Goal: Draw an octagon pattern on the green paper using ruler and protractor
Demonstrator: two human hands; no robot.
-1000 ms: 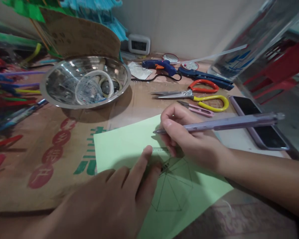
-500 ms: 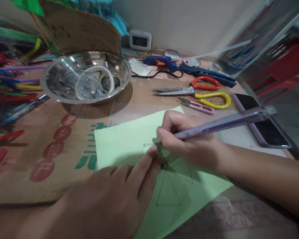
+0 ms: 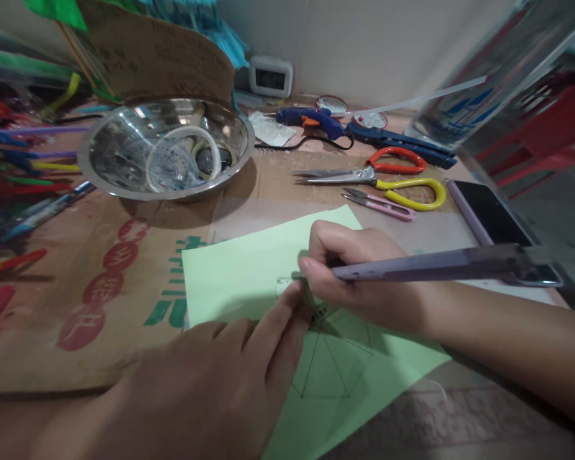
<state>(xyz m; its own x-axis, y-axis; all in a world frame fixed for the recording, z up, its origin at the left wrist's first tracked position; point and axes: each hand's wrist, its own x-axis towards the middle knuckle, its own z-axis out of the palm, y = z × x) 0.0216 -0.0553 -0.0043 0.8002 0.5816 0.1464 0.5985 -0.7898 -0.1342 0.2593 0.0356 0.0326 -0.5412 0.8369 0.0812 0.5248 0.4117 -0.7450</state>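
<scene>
A light green sheet of paper lies askew on the cardboard, bearing a pencil-like drawing of a many-sided shape with lines meeting at its middle. My left hand rests on the paper, fingers stretched out, the fingertips pressing on a small clear ruler with dark markings. Most of the ruler is hidden under the fingers. In my right hand a purple, see-through pen is gripped, its rear end pointing right. The pen's tip is hidden behind the fingers, close to the ruler and my left fingertips.
Behind the paper lie scissors with red and yellow handles, pink thread snips and a blue glue gun. A steel bowl holds tape rolls. A phone lies right, partly behind the pen. A small clock stands by the wall.
The pen's rear end has swung down toward me, so the pen lies flatter in view. My right hand has shifted slightly; my left hand and the paper stay nearly still.
</scene>
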